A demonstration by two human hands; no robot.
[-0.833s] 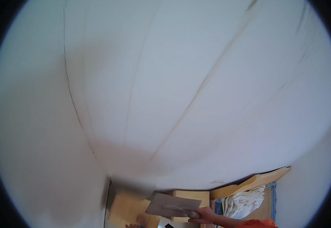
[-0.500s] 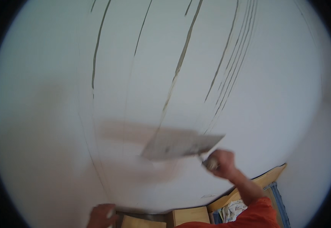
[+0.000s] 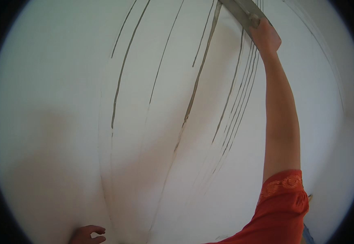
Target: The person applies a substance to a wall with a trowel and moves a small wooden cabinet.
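High at the upper right, my right hand (image 3: 266, 36) grips the handle of a grey steel trowel (image 3: 236, 10), whose blade lies on or close against the white wall (image 3: 156, 142); I cannot tell whether it touches. Long dark streaks (image 3: 124, 69) run down the wall, several bunched beneath the trowel, with fainter lines lower down. My right forearm rises from a red-orange sleeve (image 3: 282, 207). At the lower left, my left hand (image 3: 87, 235) is near the wall, fingers curved and apart with nothing between them.
The wall surface curves across most of the view, with a faint edge or corner (image 3: 335, 85) along the right side. A small wooden edge (image 3: 310, 198) and a bit of blue material (image 3: 307, 234) peek out behind my sleeve. Soft shadows fall on the wall.
My right hand has swept the trowel from low in the view up to the top right. The view has tilted up, so the furniture below has mostly left it. My left hand has shifted leftward.
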